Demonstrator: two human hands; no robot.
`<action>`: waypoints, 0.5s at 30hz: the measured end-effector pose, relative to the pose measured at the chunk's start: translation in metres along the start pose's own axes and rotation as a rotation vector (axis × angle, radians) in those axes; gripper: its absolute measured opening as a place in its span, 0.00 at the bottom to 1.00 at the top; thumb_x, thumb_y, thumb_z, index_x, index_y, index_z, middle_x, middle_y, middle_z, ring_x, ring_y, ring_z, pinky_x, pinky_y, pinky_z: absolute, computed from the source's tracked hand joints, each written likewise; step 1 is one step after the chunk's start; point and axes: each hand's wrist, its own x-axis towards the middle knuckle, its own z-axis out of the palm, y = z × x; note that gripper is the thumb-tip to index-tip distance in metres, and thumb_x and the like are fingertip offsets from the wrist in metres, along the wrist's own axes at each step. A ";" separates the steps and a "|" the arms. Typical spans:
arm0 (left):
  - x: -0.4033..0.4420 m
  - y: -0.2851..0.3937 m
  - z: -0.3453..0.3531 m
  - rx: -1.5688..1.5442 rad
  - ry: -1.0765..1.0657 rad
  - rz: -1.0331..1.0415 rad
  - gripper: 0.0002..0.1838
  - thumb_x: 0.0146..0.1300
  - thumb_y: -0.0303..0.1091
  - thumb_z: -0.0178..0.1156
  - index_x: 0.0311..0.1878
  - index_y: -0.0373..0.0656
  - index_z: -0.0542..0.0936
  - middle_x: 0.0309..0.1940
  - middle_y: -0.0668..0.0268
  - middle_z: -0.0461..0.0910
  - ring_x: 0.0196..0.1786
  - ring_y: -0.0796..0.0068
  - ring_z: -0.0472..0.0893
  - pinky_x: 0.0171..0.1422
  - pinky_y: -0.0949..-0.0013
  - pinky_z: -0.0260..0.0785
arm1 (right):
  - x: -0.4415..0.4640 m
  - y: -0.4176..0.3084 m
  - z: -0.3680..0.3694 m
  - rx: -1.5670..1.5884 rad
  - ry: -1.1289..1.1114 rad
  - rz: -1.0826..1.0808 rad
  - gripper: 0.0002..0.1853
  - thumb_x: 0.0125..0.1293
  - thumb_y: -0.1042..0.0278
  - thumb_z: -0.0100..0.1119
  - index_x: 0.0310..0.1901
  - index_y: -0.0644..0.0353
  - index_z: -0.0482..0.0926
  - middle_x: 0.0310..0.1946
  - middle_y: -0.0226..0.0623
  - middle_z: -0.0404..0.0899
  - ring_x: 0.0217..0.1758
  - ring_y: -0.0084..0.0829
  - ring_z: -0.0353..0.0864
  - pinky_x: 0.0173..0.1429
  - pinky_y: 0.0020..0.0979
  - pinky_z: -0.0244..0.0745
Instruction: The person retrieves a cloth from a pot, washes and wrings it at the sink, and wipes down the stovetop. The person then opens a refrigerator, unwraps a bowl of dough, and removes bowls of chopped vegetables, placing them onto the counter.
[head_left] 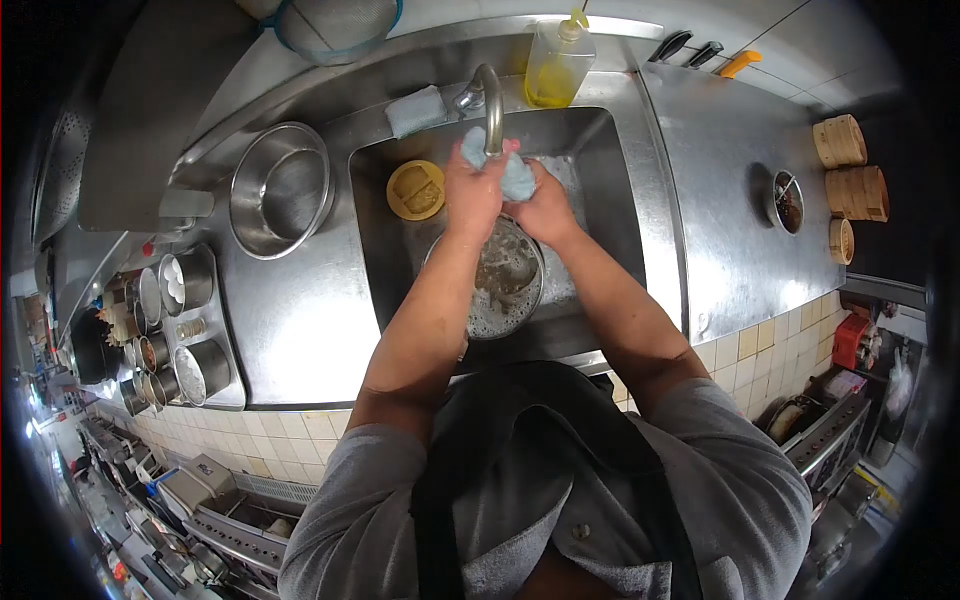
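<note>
Both my hands grip a wet, light blue cloth below the curved metal faucet. My left hand is closed round the cloth's left part, and my right hand closes on its right side. A small pink bit shows by the cloth; I cannot make out what it is. Under my wrists a round metal bowl sits in the sink, holding cloudy, foamy water. My left forearm covers part of the bowl. To the left of my left hand lies a round yellow drain strainer or lid.
An empty steel bowl stands on the left counter, beyond a tray of metal containers. Behind the sink are a folded cloth and a soap bottle. On the right stand a small bowl and bamboo steamers.
</note>
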 end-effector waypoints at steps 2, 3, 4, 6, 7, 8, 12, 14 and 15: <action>0.001 0.010 -0.005 0.012 -0.131 -0.050 0.13 0.65 0.29 0.62 0.50 0.39 0.74 0.39 0.58 0.83 0.43 0.71 0.82 0.48 0.66 0.76 | -0.004 -0.007 -0.015 0.222 -0.189 0.209 0.25 0.46 0.74 0.70 0.49 0.64 0.75 0.36 0.46 0.81 0.34 0.39 0.81 0.37 0.36 0.76; 0.002 0.014 -0.009 0.027 -0.265 -0.099 0.12 0.65 0.30 0.62 0.50 0.39 0.75 0.38 0.59 0.83 0.44 0.70 0.82 0.48 0.66 0.76 | -0.004 -0.014 -0.021 0.445 -0.375 0.419 0.22 0.47 0.73 0.69 0.46 0.65 0.76 0.31 0.43 0.81 0.27 0.34 0.80 0.31 0.32 0.75; 0.004 0.018 -0.013 0.026 -0.265 -0.100 0.12 0.65 0.30 0.62 0.50 0.39 0.75 0.38 0.59 0.83 0.44 0.70 0.82 0.48 0.66 0.76 | -0.004 -0.009 -0.023 0.444 -0.375 0.420 0.22 0.47 0.73 0.69 0.46 0.65 0.76 0.31 0.43 0.81 0.27 0.34 0.80 0.31 0.32 0.75; 0.008 0.022 -0.018 -0.132 -0.394 -0.294 0.11 0.65 0.31 0.62 0.49 0.39 0.76 0.32 0.60 0.82 0.43 0.68 0.82 0.44 0.63 0.77 | -0.002 -0.002 -0.027 0.867 -0.808 0.634 0.21 0.48 0.70 0.69 0.44 0.66 0.77 0.31 0.40 0.82 0.20 0.28 0.77 0.23 0.25 0.69; 0.010 0.017 -0.023 -0.132 -0.394 -0.294 0.11 0.65 0.31 0.62 0.49 0.39 0.76 0.32 0.60 0.82 0.43 0.68 0.82 0.44 0.63 0.77 | 0.000 -0.002 -0.027 0.867 -0.808 0.634 0.21 0.48 0.70 0.69 0.44 0.66 0.77 0.31 0.40 0.82 0.20 0.28 0.77 0.23 0.25 0.69; 0.014 0.005 -0.029 -0.211 -0.361 -0.297 0.10 0.65 0.31 0.61 0.48 0.39 0.76 0.33 0.60 0.82 0.40 0.68 0.82 0.42 0.64 0.77 | 0.002 -0.003 -0.027 0.772 -0.780 0.643 0.24 0.50 0.66 0.68 0.48 0.66 0.75 0.34 0.43 0.82 0.25 0.31 0.79 0.28 0.28 0.72; 0.035 -0.020 -0.034 -0.227 0.016 -0.248 0.07 0.66 0.31 0.59 0.44 0.40 0.75 0.28 0.63 0.78 0.30 0.69 0.78 0.33 0.64 0.73 | -0.006 -0.016 -0.005 0.035 -0.210 0.158 0.34 0.52 0.63 0.68 0.61 0.64 0.67 0.54 0.57 0.75 0.52 0.47 0.79 0.53 0.42 0.76; 0.042 -0.022 -0.029 -0.235 0.216 -0.269 0.07 0.66 0.31 0.59 0.43 0.39 0.74 0.28 0.63 0.77 0.29 0.69 0.77 0.31 0.63 0.72 | -0.016 -0.022 -0.002 -0.151 -0.075 -0.174 0.38 0.51 0.65 0.69 0.64 0.62 0.64 0.61 0.59 0.66 0.59 0.53 0.71 0.61 0.45 0.70; 0.046 -0.021 -0.027 -0.241 0.414 -0.289 0.07 0.66 0.31 0.59 0.42 0.39 0.74 0.27 0.64 0.75 0.27 0.70 0.75 0.29 0.63 0.70 | -0.021 -0.026 -0.002 -0.334 0.066 -0.507 0.43 0.49 0.66 0.70 0.67 0.60 0.60 0.68 0.62 0.57 0.67 0.59 0.63 0.68 0.49 0.63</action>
